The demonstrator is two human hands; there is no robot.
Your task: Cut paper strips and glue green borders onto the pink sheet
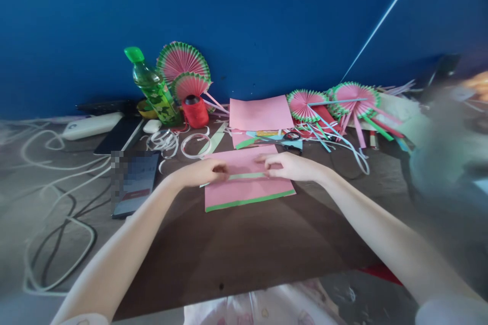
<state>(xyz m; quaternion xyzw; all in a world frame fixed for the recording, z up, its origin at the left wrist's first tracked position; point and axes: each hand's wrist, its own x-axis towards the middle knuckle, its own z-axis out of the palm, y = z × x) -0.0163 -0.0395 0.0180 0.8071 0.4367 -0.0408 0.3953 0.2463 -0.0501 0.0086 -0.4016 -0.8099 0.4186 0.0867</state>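
Note:
Two pink sheets of paper lie in front of me. The nearer pink sheet (247, 194) has a green band (250, 201) along its front edge, and the farther pink sheet (244, 158) lies just beyond it. Across the paper, between my hands, runs a narrow pale green paper strip (247, 175). My left hand (209, 171) is closed at the strip's left end, fingers curled down. At its right end my right hand (287, 166) pinches, with the upper fingers partly extended over the pink paper. The fingertips partly hide both ends.
Behind the paper lie scissors (292, 136) and another pink sheet (261, 113). Pleated pink-green paper fans (183, 63), a green bottle (154, 86) and a red thread spool (195, 111) stand by the blue wall. A phone (139, 183) and cables (91, 233) lie left; someone blurred is at right.

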